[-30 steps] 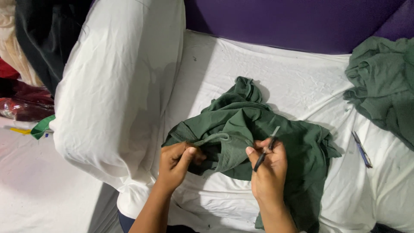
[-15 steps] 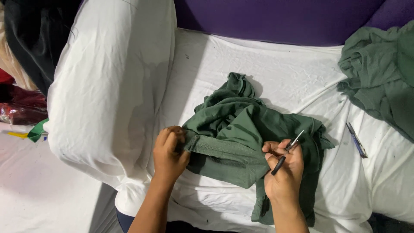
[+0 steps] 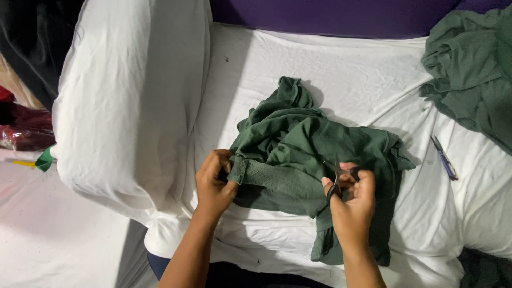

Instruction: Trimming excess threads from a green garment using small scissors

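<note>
Your left hand pinches the ribbed hem of the soft green knit garment, bunched on the wrinkled white sheet. Your right hand grips small black-handled scissors against that hem. A slim pen lies well right.

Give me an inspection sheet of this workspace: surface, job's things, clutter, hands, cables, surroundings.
Surface: white sheet, wrinkled.
Job's things: green garment bunched on the sheet; small snips at its ribbed band.
Clutter: green pile far right; pen beside it.
Hands: left hand pinches the band's end; right hand holds the snips.
Cables: nothing seen.
Surroundings: white pillow left, purple backing behind, dark cloth top left.
</note>
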